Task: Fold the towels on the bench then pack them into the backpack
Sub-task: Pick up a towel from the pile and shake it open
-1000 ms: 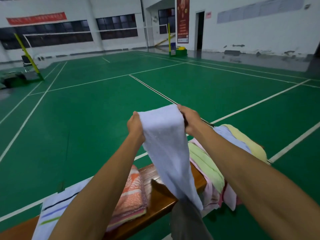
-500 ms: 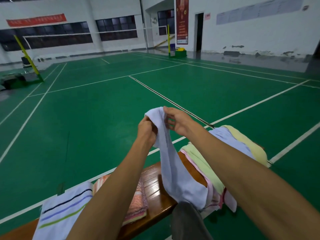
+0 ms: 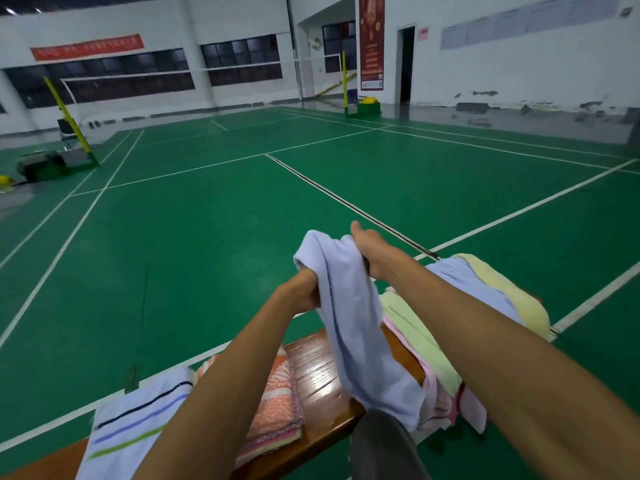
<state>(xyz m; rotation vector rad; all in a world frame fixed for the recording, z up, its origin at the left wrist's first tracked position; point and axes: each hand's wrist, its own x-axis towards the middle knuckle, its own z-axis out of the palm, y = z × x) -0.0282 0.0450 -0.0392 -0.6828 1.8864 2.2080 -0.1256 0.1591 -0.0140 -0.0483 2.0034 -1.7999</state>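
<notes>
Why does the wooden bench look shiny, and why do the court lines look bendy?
In the head view, room light glares white off the varnished bench; the wide-angle lens bows the court lines and stretches the forearms near the edges; the hall looks dim.

A green sports floor [image 3: 207, 237] marked with white court lines [image 3: 86, 216] fills the hall. Two yellow net posts [image 3: 67, 112] stand well apart on green bases, a net [image 3: 207, 69] strung between them. White walls [image 3: 502, 71] run behind, the paint scuffed near the bottom. A row of dark windows [image 3: 114, 77] sits under a red banner [image 3: 86, 47]. A tall red poster [image 3: 371, 39] hangs beside an open dark doorway [image 3: 407, 64]. The light is dim.
</notes>
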